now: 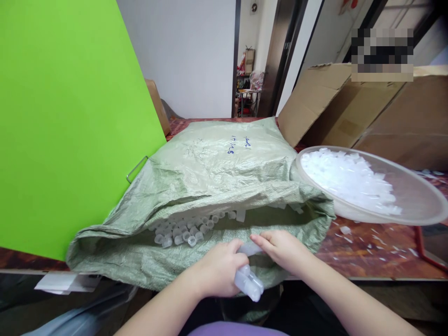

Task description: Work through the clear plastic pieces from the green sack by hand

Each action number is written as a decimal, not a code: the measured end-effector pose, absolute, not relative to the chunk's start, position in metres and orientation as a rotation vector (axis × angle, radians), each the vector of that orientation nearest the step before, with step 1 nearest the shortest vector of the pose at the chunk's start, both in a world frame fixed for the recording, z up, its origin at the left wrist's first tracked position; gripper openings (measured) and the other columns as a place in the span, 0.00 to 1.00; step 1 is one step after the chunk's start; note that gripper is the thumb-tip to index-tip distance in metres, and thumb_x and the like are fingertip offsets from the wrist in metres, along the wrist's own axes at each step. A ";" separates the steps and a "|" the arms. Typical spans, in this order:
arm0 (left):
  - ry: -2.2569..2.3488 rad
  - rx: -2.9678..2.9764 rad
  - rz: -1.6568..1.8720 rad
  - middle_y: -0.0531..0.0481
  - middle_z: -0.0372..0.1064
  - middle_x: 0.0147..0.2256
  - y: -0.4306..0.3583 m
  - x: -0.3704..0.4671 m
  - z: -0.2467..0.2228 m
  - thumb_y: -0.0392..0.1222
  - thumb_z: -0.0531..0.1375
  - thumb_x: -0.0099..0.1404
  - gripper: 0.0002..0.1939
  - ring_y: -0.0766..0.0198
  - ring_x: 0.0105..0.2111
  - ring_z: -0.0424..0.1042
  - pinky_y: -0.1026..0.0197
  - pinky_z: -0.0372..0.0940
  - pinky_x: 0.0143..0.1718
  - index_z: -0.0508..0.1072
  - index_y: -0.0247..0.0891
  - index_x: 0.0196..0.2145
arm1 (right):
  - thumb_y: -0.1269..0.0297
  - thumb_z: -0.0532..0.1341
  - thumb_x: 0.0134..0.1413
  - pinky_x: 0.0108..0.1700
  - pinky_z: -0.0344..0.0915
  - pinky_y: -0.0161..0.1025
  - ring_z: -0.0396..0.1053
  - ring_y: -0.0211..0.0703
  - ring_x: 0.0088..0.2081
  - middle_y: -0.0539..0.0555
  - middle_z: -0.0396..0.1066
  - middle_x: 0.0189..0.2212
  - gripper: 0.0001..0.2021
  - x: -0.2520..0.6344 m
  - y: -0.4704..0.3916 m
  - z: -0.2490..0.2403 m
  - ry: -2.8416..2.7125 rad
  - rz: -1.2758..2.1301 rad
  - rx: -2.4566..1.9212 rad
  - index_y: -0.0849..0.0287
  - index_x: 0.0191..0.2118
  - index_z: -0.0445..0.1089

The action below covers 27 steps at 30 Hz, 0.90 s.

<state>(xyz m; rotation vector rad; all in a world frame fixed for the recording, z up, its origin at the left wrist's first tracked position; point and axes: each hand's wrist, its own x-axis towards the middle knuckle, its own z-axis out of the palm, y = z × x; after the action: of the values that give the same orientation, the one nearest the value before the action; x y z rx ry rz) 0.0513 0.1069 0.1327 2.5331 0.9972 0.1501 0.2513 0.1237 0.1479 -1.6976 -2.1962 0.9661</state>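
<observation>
My left hand [224,266] is closed around several translucent white plastic pieces [249,282], whose rounded ends stick out below the fist. My right hand [280,247] is closed too, its thumb and fingertips pinching the upper end of a piece beside the left fist. Both hands are over the front lip of a big green woven sack [217,168] lying on the table. Inside the sack's open mouth are many small white plastic tubes [182,231]. To the right, a wide translucent bowl [416,196] holds a heap of white plastic pieces [346,179].
A bright green panel [70,121] stands at the left, with a metal wire loop by its edge. Cardboard boxes [385,112] are at the back right. White scraps lie on the red patterned table [367,256]. A doorway is behind.
</observation>
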 end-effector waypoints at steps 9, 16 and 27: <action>1.019 2.514 0.131 0.51 0.60 0.34 0.108 0.052 0.134 0.50 0.58 0.50 0.11 0.63 0.27 0.63 0.62 0.54 0.26 0.68 0.41 0.28 | 0.52 0.47 0.58 0.34 0.62 0.38 0.66 0.41 0.30 0.52 0.69 0.26 0.18 0.265 0.122 0.148 -2.185 1.039 -1.548 0.58 0.31 0.68; 1.051 2.510 0.113 0.50 0.60 0.35 0.108 0.053 0.130 0.50 0.57 0.51 0.12 0.62 0.28 0.64 0.61 0.54 0.26 0.68 0.41 0.30 | 0.51 0.44 0.59 0.34 0.62 0.38 0.67 0.41 0.28 0.52 0.68 0.23 0.21 0.261 0.117 0.140 -2.139 1.103 -1.586 0.58 0.32 0.68; 1.079 2.457 0.130 0.50 0.60 0.36 0.107 0.054 0.128 0.47 0.58 0.50 0.09 0.64 0.28 0.63 0.63 0.54 0.28 0.67 0.41 0.29 | 0.50 0.41 0.60 0.35 0.60 0.38 0.66 0.42 0.32 0.53 0.68 0.28 0.22 0.255 0.115 0.130 -2.174 0.950 -1.568 0.58 0.31 0.65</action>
<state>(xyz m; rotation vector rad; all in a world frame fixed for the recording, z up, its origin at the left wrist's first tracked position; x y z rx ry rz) 0.0540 0.1074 0.1278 2.4567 1.0791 0.1301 0.2551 0.1149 0.1302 -1.5677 -2.1742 0.9503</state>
